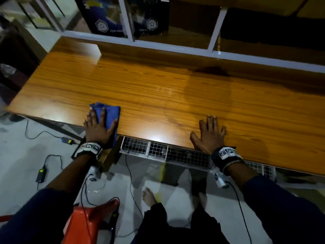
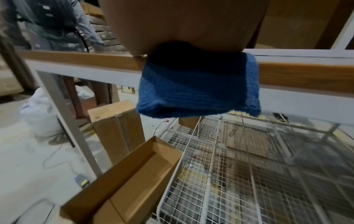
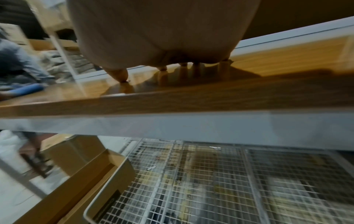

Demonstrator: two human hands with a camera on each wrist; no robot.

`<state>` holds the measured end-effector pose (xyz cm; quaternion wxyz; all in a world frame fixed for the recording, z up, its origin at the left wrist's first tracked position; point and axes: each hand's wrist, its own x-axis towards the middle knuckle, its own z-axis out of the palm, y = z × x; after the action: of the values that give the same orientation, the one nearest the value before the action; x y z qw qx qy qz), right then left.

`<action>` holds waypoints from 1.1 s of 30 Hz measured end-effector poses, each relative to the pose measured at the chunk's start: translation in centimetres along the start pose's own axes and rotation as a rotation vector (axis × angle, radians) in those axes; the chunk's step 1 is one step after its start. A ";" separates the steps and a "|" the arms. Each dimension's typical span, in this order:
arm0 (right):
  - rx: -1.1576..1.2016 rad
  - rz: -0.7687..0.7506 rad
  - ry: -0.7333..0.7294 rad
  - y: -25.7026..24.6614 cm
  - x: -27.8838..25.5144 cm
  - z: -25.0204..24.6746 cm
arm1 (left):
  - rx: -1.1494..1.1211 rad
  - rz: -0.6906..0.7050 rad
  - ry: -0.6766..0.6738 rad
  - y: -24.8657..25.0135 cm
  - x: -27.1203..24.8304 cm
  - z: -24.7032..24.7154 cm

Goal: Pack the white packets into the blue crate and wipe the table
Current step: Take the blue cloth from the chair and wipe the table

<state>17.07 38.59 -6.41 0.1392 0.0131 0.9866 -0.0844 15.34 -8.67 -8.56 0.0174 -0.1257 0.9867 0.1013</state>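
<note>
Packets and crate were not visible in any view. Both wrist views were blurred and largely blocked by the palms. Beneath the glossy wooden table (image 1: 175, 88), a white wire rack (image 1: 175, 153) and cardboard boxes (image 2: 122, 178) occupied the floor, with cables trailing over pale tiles. The folded blue cloth (image 1: 108, 113) lay at the table's near edge, one end hanging over it. The left hand (image 1: 98, 125) pressed flat on the cloth, fingers straight. The right hand (image 1: 209, 133) rested flat on bare wood, fingers spread, well apart from the cloth.
</note>
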 end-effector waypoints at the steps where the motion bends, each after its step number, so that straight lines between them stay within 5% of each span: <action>1: -0.006 0.013 0.008 -0.2 0.0 0.1 | 0.006 0.013 0.016 0.3 -0.3 0.2; 8: -0.003 0.095 -0.023 -1.6 0.5 0.2 | -0.011 0.021 0.118 7.2 -4.3 2.4; 20: 0.008 0.110 -0.060 -1.9 0.4 -0.2 | -0.052 0.283 -0.031 24.3 -12.0 3.0; 27: 0.088 0.116 -0.030 -2.4 0.3 -0.6 | -0.028 0.358 -0.020 22.8 -11.1 3.3; 33: 0.087 -0.114 0.028 -8.7 1.1 -1.4 | -0.015 0.256 0.092 14.5 -6.8 2.6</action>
<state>15.17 30.27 -3.96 0.1199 -0.0357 0.9830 -0.1346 18.26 7.25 -7.85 -0.0420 -0.0035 0.9937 0.1041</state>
